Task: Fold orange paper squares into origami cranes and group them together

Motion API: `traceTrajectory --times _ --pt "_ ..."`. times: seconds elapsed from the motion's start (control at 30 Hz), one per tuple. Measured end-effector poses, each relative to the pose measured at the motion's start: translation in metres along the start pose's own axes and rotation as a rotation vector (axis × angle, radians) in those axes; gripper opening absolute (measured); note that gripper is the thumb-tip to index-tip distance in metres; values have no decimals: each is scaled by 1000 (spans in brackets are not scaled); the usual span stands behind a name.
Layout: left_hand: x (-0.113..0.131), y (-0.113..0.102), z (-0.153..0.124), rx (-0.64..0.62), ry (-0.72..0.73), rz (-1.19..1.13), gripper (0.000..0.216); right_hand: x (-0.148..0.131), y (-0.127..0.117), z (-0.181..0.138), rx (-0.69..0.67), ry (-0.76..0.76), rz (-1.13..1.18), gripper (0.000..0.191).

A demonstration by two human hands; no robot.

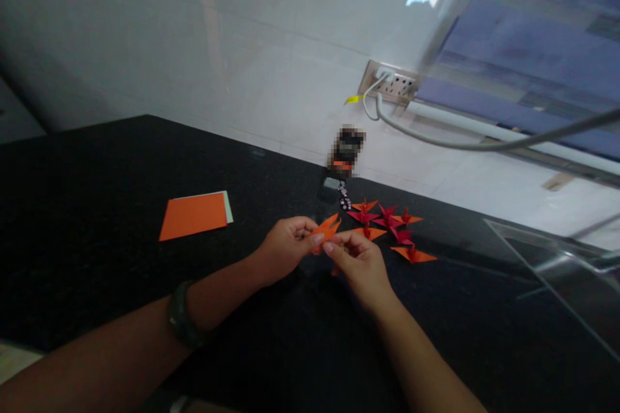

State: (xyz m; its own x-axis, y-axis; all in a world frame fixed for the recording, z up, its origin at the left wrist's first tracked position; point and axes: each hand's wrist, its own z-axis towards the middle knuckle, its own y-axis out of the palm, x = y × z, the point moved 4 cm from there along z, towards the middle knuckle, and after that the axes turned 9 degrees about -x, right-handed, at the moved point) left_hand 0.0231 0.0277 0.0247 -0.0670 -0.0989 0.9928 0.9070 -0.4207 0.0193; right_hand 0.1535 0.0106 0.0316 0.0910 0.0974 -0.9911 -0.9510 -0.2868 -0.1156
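Orange folded paper (327, 228) is over the black counter (111, 168), left of the red and orange folded pieces (387, 217). Split tips point far-right; long axis near-left to far-right. Left hand (285, 249): thumb and fingers closed, pinching it. Right hand (362, 263): same, at its near end.

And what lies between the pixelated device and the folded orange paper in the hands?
In the head view: a patterned strap and, left of it, an unidentifiable grey rectangle, beyond the orange paper.
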Motion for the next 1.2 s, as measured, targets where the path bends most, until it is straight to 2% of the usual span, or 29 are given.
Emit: traceTrajectory --times 0.1,0.2,0.5,0.67,0.77,0.87,1.03,1.2 --pt "-1 4 -1 -43 -21 -55 20 -1 -1 -1 40 -30 -92 19" --pt "0 6 -2 -82 -40 16 17 1 -5 -2 85 -49 -143 16" --pt "2 8 -4 -119 -86 237 27 1 -4 -3 49 -128 -395 18" --pt "7 9 -5 -140 -27 300 27 6 2 -1 9 -20 -227 23" --pt "7 8 -6 -148 -9 247 29 7 5 0 5 -10 -62 23" --pt "7 8 -4 -126 -15 158 29 4 5 0 -3 -24 4 22" --pt "6 6 -2 -49 -24 73 21 1 -1 -1 17 -39 -111 19" --pt "-1 5 0 -60 -97 -84 17 2 -3 -2 28 -42 -145 18"
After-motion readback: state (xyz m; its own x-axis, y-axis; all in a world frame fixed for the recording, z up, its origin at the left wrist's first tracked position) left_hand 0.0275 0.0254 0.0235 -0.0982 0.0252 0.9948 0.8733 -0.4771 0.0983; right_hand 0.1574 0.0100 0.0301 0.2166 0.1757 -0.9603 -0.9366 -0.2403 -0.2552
